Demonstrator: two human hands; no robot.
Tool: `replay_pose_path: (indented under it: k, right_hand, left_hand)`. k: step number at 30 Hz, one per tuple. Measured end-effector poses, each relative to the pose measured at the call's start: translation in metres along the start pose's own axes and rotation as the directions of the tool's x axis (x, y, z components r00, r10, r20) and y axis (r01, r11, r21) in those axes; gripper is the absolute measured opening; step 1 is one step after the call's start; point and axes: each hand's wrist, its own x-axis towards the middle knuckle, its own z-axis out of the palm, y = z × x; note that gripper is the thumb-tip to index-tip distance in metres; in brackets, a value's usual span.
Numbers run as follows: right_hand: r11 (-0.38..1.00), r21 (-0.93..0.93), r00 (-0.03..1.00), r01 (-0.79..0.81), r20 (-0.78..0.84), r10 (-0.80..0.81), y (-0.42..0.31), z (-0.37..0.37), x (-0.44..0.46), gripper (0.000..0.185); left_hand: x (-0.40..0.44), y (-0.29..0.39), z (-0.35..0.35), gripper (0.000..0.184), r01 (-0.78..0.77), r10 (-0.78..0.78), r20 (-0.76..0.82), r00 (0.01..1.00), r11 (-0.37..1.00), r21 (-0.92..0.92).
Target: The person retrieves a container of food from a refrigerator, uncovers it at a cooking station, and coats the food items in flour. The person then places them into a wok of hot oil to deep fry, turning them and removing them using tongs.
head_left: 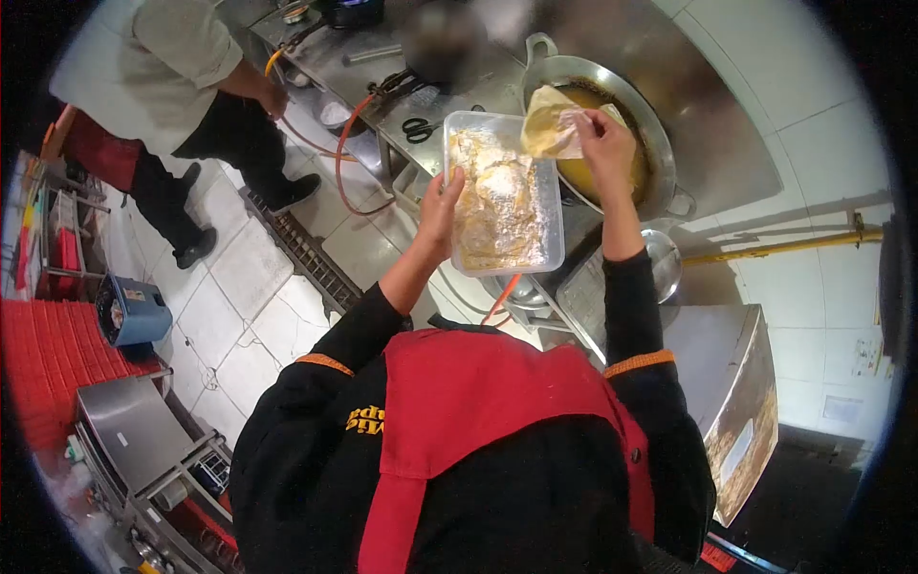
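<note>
My left hand (pixel 440 212) grips the left side of a clear plastic container (pixel 556 239), thumb over its rim. Inside lie pale yellow, flour-dusted pieces (pixel 499 206) with loose white flour heaped on top. Between the fingers of my right hand (pixel 608 153) hangs a thin, flat, flour-coated piece of food (pixel 550 124); its exact kind is unclear. That piece is held above the container's upper right corner and the near left rim of a wide two-handled metal pan (pixel 658 134). Brownish-yellow oil (pixel 585 96) shows in the pan, partly hidden by my right hand.
Black scissors (pixel 418 129) lie on the steel counter (pixel 402 110), left of the container. An orange hose (pixel 341 158) loops off the counter's edge. Another person (pixel 191 77) stands at the left. A blue bin (pixel 134 311) and red crates (pixel 67 359) are further left.
</note>
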Motion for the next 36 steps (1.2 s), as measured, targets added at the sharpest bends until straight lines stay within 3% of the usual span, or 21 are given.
replay_pose_path:
  k: [3,5,7,9,11,12,14,15,17,20,22,23,28,30,34,36]
  right_hand:
    - [0.987,-0.077,0.989,-0.14,-0.062,0.136,0.055,-0.014,0.024,0.021]
    - [0.935,-0.325,0.99,-0.141,-0.037,0.136,0.093,-0.019,0.031,0.025]
    - [0.914,-0.36,0.981,-0.186,-0.025,0.19,0.135,-0.015,0.034,0.026]
    - [0.888,-0.398,0.97,-0.23,-0.019,0.242,0.178,-0.009,0.036,0.027]
    - [0.833,-0.331,0.885,-0.444,-0.012,0.466,0.213,-0.007,0.038,0.026]
    - [0.831,-0.329,0.883,-0.448,-0.019,0.468,0.213,-0.01,0.037,0.026]
    - [0.764,-0.604,0.965,-0.227,-0.031,0.262,0.213,-0.013,0.031,0.027]
    - [0.763,-0.621,0.971,-0.179,0.011,0.237,0.197,-0.012,0.029,0.026]
    - [0.93,-0.35,0.994,-0.113,-0.034,0.108,0.139,-0.002,0.013,0.022]
    - [0.998,0.056,0.975,0.015,0.222,-0.027,0.045,0.022,-0.024,0.019]
    - [0.933,0.078,0.862,0.352,0.361,-0.355,0.028,0.041,-0.047,0.026]
    - [0.917,0.079,0.765,0.392,0.525,-0.372,0.019,0.045,-0.053,0.043]
    - [0.918,0.049,0.703,0.394,0.627,-0.335,0.014,0.051,-0.066,0.063]
    - [0.914,-0.08,0.703,0.397,0.667,-0.247,0.011,0.045,-0.063,0.049]
    - [0.895,-0.01,0.667,0.446,0.67,-0.325,0.011,0.036,-0.05,0.027]
    - [0.959,0.051,0.665,0.278,0.71,-0.231,0.002,0.025,-0.041,0.011]
  left_hand:
    - [0.004,-0.007,-0.004,0.055,-0.011,0.011,0.011,1.0,0.998,-0.054]
    - [0.007,-0.011,-0.008,0.054,-0.028,0.028,0.005,1.0,0.998,-0.063]
    - [0.007,-0.012,-0.01,0.046,0.006,-0.005,-0.053,0.999,1.0,0.017]
    - [0.005,-0.01,-0.01,0.049,0.007,-0.008,-0.021,1.0,0.999,-0.033]
    - [0.003,-0.009,-0.008,0.054,0.013,-0.011,0.016,1.0,0.997,-0.081]
    - [0.001,-0.007,-0.007,0.054,0.013,-0.012,0.006,1.0,0.997,-0.077]
    - [-0.001,-0.004,-0.003,0.053,0.015,-0.015,0.002,1.0,0.997,-0.071]
    - [-0.004,-0.001,-0.001,0.053,0.008,-0.008,0.011,1.0,0.998,-0.061]
    - [-0.005,-0.001,0.0,0.052,0.009,-0.008,0.019,1.0,0.999,-0.046]
    - [0.0,-0.003,-0.002,0.051,0.009,-0.007,0.039,0.999,0.999,-0.043]
    - [0.002,-0.003,-0.002,0.051,0.01,-0.01,0.017,1.0,1.0,-0.022]
    - [0.002,-0.002,-0.001,0.051,0.015,-0.014,0.021,1.0,1.0,-0.019]
    - [0.002,0.004,0.002,0.051,0.03,-0.03,0.054,0.998,0.999,-0.012]
    - [0.0,0.006,0.002,0.051,0.034,-0.034,0.049,0.998,0.999,-0.001]
    - [-0.001,0.007,0.004,0.049,0.015,-0.015,-0.011,1.0,1.0,0.024]
    - [-0.006,0.013,0.008,0.049,0.004,-0.004,0.026,1.0,1.0,0.02]
